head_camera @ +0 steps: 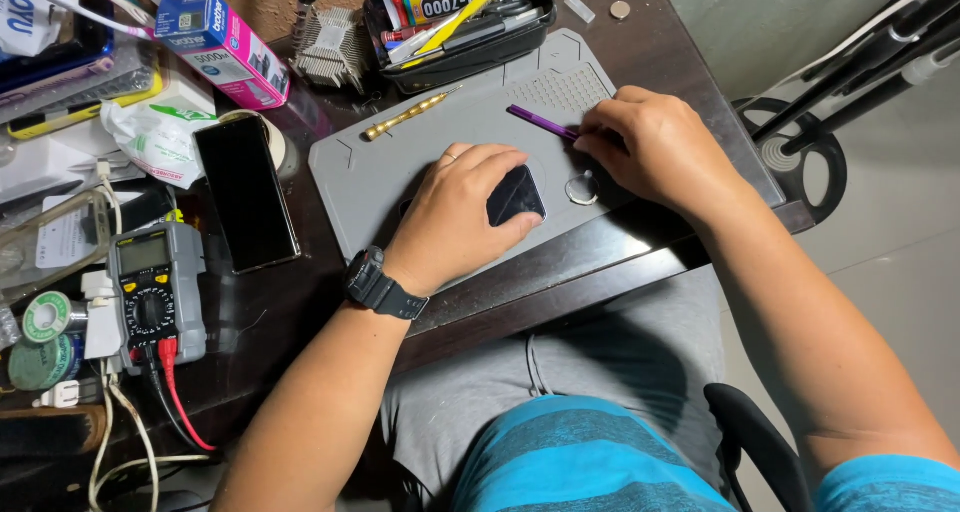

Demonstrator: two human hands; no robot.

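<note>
Left hand [462,212] is pressed down over a small black glossy device [516,194], fingers curled around its top edge so it's pinned flat on the grey work mat [370,177]. Right hand [655,147] is just right of it, closed around a thin purple tool [540,122] whose tip sticks out to the left over the mat. A small clear round piece [581,189] sits on the mat between the two hands, right beside the device.

Everything else, going off the mat: a brass-coloured tool [408,115] lies near its upper edge. Just past that edge is a black tray [455,17] crammed with tubes and pens. Left of the mat there's a dark phone [246,192] lying face up on the tabletop [330,302], and further left a grey multimeter [155,292] with red and black leads. A pink and blue box [222,47] sits up left of the mat.
</note>
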